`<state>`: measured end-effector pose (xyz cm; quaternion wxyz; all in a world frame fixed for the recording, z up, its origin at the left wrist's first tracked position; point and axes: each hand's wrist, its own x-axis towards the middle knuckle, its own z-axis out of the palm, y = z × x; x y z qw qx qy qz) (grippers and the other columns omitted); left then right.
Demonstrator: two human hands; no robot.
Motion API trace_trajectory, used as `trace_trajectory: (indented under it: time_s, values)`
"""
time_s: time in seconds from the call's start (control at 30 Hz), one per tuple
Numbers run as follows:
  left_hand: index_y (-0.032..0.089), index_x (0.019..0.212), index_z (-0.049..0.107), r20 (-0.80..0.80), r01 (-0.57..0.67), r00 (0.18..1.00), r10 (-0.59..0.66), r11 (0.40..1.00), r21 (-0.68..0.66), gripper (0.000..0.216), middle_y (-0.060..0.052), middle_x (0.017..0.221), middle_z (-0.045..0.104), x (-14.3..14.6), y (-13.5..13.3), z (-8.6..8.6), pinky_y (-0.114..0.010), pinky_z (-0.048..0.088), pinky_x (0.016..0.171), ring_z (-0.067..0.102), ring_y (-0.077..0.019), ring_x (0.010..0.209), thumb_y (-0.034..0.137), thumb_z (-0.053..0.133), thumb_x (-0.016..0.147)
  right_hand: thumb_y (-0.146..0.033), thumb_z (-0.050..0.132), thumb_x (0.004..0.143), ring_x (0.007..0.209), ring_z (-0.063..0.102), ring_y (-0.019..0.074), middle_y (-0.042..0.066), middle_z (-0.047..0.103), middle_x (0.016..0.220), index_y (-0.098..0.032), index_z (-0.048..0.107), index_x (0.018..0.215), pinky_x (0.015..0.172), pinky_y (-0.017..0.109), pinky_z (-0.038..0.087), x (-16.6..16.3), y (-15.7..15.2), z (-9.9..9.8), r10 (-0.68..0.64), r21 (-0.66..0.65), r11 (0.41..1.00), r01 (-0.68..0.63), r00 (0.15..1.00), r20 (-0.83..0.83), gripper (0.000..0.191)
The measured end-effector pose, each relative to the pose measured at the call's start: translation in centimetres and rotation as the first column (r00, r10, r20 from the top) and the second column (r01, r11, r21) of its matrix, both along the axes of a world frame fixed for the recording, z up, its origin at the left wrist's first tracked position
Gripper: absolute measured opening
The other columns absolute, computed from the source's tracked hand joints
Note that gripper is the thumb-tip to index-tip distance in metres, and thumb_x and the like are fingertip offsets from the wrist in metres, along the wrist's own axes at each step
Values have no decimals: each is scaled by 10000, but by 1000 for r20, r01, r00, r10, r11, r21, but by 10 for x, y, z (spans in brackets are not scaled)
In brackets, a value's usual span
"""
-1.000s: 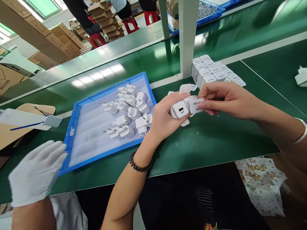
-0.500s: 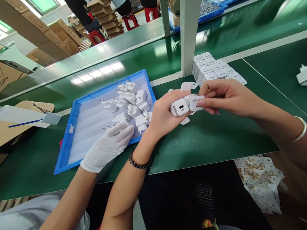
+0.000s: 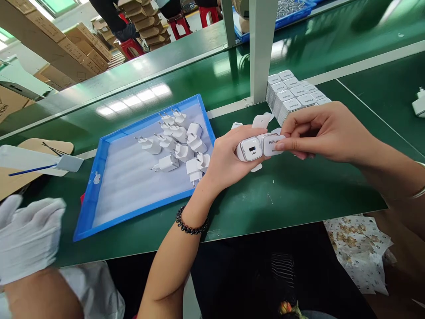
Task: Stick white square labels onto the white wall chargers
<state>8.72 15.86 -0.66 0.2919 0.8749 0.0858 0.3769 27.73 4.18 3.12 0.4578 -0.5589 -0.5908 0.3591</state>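
My left hand (image 3: 224,155), with a dark bead bracelet at the wrist, is wrapped round a white plug charger (image 3: 249,149). The charger's port face points toward me. In my right hand (image 3: 322,133), thumb and fingers pinch a small white printed card (image 3: 271,144) at its right edge. The card lies right beside the charger's face; whether the two touch is hard to tell. More white cards (image 3: 260,121) lie behind my left hand, partly hidden by it.
A blue tray (image 3: 86,195) with several white chargers (image 3: 183,152) stands to the left. A co-worker's gloved hand (image 3: 31,232) is at the far left. Stacked printed cards (image 3: 292,93) sit beside a metal post (image 3: 262,53). Another charger (image 3: 419,103) lies at the right edge.
The co-worker's gloved hand has moved left from the tray to the picture's left edge. My hands keep nearly the same place, with the card still pinched beside the charger.
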Motion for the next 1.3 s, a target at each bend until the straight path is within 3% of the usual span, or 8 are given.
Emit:
trace_trajectory:
  time_s: [0.6,0.87,1.3]
  values:
    - [237,1109,742,-4,-28,1000,28,999,41,342,-55,1109,792,0,0,-2,-380,590,894,743,-233,1015,375,829,809,-451,900,730,367,441,56,-44,535,423,-188,641,627,353,239,287,3,5,-5,-45,-136,990,34,996,-78,383]
    - [217,1086,746,34,-17,999,16,999,45,313,-47,1082,798,1,-3,-1,-352,599,874,745,-217,996,328,835,807,-421,867,789,374,416,49,-46,515,446,-194,607,619,363,250,275,4,6,-6,-40,-146,989,27,995,-89,384]
    - [256,1127,740,-16,-43,999,45,992,120,319,-36,1084,787,-1,-4,-1,-398,603,911,741,-246,1030,403,786,848,-367,862,815,386,396,52,-50,479,448,-201,597,616,375,268,251,3,6,-4,-1,-132,991,-18,991,-137,370]
